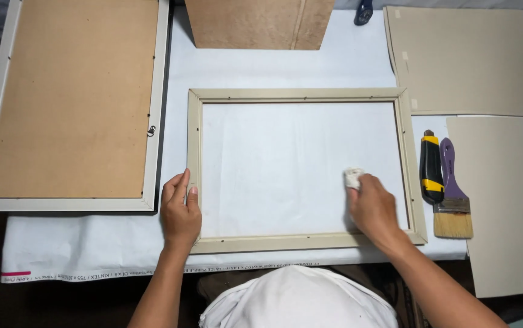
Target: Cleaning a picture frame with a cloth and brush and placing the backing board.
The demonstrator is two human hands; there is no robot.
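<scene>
A cream picture frame (298,95) lies face down in the middle of the table, with a clear pane (286,158) inside it. My left hand (179,206) rests on the frame's left rail, fingers together and thumb on the inner edge. My right hand (372,208) presses a small white wad of cloth (353,177) onto the pane near the frame's right side.
A second frame with a brown backing board (73,97) lies at the left. A brown board (258,23) stands at the back. Grey boards (468,61) lie at the right. A yellow-and-black utility knife (431,167) and a purple-handled brush (453,206) lie beside the frame.
</scene>
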